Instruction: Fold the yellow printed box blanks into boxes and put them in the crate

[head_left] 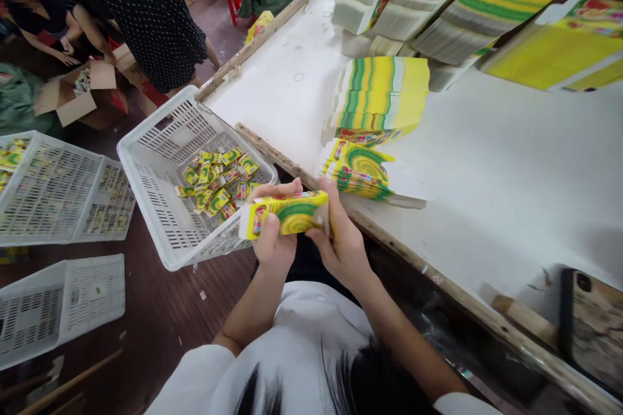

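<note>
Between my two hands, just off the table edge, is a yellow and green printed carton (pixel 296 215). My left hand (pixel 276 240) grips its left end, thumb on the front face and fingers behind. My right hand (pixel 343 240) closes around the right end, with the thumb low and the fingers along the far side. Right beyond the hands, a fanned stack of flat cartons (pixel 360 168) lies at the table's edge. A plastic basket (pixel 178 259) stands to the left of my hands, with many small yellow boxes (pixel 214 181) inside.
More bundles of flat cartons (pixel 384 94) cover the back of the white table (pixel 487 194). A phone (pixel 596 324) leans at the right edge beside a wooden block (pixel 525 319). Other white baskets (pixel 63 207) stand at left. Two people and an open cardboard box (pixel 82 94) are at upper left.
</note>
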Motion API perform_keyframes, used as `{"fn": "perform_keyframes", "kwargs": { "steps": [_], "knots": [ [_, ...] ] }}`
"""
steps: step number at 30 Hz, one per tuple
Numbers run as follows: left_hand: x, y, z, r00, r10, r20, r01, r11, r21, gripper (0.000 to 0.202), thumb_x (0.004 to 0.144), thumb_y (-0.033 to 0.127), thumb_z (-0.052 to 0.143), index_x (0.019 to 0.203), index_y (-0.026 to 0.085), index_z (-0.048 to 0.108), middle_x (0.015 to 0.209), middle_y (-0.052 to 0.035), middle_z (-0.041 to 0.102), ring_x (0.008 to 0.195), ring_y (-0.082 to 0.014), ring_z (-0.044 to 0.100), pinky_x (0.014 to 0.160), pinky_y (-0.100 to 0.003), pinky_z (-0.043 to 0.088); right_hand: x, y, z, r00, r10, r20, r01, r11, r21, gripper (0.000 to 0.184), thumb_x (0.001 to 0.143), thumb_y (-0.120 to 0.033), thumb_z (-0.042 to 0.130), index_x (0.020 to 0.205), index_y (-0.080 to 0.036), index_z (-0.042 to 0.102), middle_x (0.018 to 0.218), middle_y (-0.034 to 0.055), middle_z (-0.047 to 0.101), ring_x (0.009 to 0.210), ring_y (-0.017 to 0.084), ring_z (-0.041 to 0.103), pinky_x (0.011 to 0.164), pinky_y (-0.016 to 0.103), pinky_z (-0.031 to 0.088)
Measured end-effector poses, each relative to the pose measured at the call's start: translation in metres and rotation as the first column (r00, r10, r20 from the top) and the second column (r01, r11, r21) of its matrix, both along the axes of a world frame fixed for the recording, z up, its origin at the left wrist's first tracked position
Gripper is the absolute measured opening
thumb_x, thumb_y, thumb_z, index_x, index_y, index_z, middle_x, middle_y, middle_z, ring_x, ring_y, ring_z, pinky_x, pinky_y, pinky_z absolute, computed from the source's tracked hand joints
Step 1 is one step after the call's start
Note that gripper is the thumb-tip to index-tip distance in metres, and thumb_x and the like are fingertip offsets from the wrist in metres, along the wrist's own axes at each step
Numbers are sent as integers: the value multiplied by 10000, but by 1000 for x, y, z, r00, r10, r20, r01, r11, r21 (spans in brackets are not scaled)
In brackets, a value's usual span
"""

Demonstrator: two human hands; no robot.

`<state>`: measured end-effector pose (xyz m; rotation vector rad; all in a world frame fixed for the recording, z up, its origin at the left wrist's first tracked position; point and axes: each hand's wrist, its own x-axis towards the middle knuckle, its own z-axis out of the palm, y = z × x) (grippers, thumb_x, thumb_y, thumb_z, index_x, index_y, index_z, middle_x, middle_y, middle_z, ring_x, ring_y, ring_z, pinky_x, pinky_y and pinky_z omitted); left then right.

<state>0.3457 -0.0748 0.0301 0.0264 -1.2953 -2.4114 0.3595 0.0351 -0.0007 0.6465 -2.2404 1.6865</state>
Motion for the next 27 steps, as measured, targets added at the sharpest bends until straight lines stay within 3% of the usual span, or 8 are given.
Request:
{"fn": "perform_keyframes", "kwargs": {
  "steps": [4, 7, 12, 17, 20, 23, 25, 27],
  "knots": [
    [-5, 1, 5, 999, 26, 36, -30, 991, 127, 286, 833, 495, 724, 978, 269, 624, 834, 31, 612, 853, -147, 662, 1087, -419, 497, 1, -9, -5, 993, 60, -98, -54, 997, 62, 766, 1014, -266, 518, 1638, -329, 79, 1731, 77, 15, 1567, 302, 181, 1165, 445, 458],
    [-7, -1, 5, 993, 39, 108, -58, 983, 175, 342, 794, 511, 754, 967, 256, 608, 839, 27, 596, 828, -146, 640, 1076, -435, 504, -2, -4, -7, 994, 81, -74, -80, 997, 25, 690, 1014, -250, 521, 1617, -369, 209, 1725, 69, 135, 1544, 282, 291, 1150, 426, 479],
    [-9, -4, -1, 984, 15, 178, -74, 941, 330, 372, 741, 482, 804, 936, 231, 610, 802, 36, 588, 769, -117, 624, 946, -353, 558, -6, 16, -5, 974, 227, -3, -227, 973, 37, 482, 978, -257, 602, 1452, -332, 560, 1683, 77, 298, 1485, 277, 430, 1137, 422, 496],
    [-6, 8, -5, 980, -20, 199, -51, 937, 345, 336, 765, 473, 784, 926, 224, 626, 829, 30, 603, 799, -113, 637, 993, -346, 539, -2, 4, -2, 995, 51, 82, -43, 994, -98, 311, 903, -206, 698, 1198, -291, 747, 1575, 96, 487, 1399, 293, 543, 1134, 463, 495],
    [-5, 14, -6, 971, -44, 234, -39, 939, 341, 351, 767, 501, 776, 925, 225, 629, 852, 19, 622, 852, -130, 661, 982, -335, 542, 0, -6, 1, 992, -24, 124, 44, 986, -160, 295, 891, -201, 705, 1168, -294, 749, 1539, 91, 525, 1378, 283, 562, 1126, 458, 499],
    [-13, 0, -6, 964, -59, 260, -30, 945, 326, 377, 784, 537, 758, 928, 213, 630, 842, 9, 636, 842, -141, 674, 940, -327, 562, -5, 5, 6, 997, 8, 72, -2, 996, -90, 525, 863, -291, 758, 1369, -274, 620, 1540, 126, 516, 1435, 301, 493, 1163, 481, 459],
    [-26, -24, -6, 967, 49, 248, -122, 951, 286, 430, 826, 622, 680, 922, 208, 615, 843, -3, 642, 829, -150, 677, 936, -339, 570, -15, 27, 7, 999, -48, 16, 49, 999, -16, 679, 844, -354, 783, 1461, -249, 521, 1507, 143, 547, 1432, 314, 491, 1167, 502, 449],
    [-39, -53, -8, 940, 230, 252, -295, 920, 259, 582, 839, 779, 533, 954, 211, 590, 943, -44, 671, 962, -192, 694, 953, -348, 569, -28, 55, 4, 967, -255, -25, 256, 965, 63, 622, 872, -355, 750, 1443, -243, 530, 1421, 132, 619, 1340, 308, 573, 1124, 510, 483]
  ]
}}
